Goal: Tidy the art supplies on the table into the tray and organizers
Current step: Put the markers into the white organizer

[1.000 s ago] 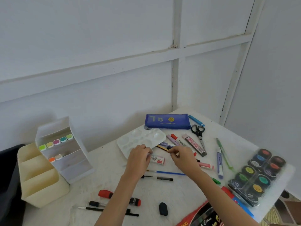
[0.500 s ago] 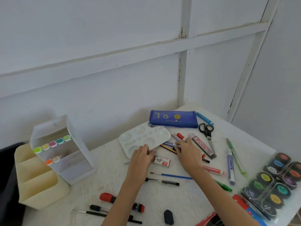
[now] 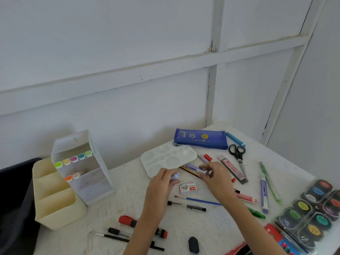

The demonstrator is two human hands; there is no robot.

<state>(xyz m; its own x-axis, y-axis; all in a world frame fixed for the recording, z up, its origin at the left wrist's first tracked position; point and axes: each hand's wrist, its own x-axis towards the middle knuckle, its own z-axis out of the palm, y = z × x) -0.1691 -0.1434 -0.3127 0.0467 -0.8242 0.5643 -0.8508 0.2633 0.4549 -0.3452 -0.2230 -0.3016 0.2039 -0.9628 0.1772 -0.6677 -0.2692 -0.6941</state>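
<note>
Two organizers (image 3: 55, 199) (image 3: 95, 183), one palette (image 3: 165, 159), one pencil case (image 3: 200, 138), one scissors (image 3: 237, 151), one staples box (image 3: 188, 187).

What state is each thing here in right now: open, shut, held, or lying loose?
Left hand: pinches a small lilac piece.
Right hand: grips a lilac marker.
Scissors: blades closed, lying flat.
Pencil case: zipped shut.
White organizer: upright, markers in two tiers.
Paint pots: lids on.
Staples box: closed, lying flat.
</note>
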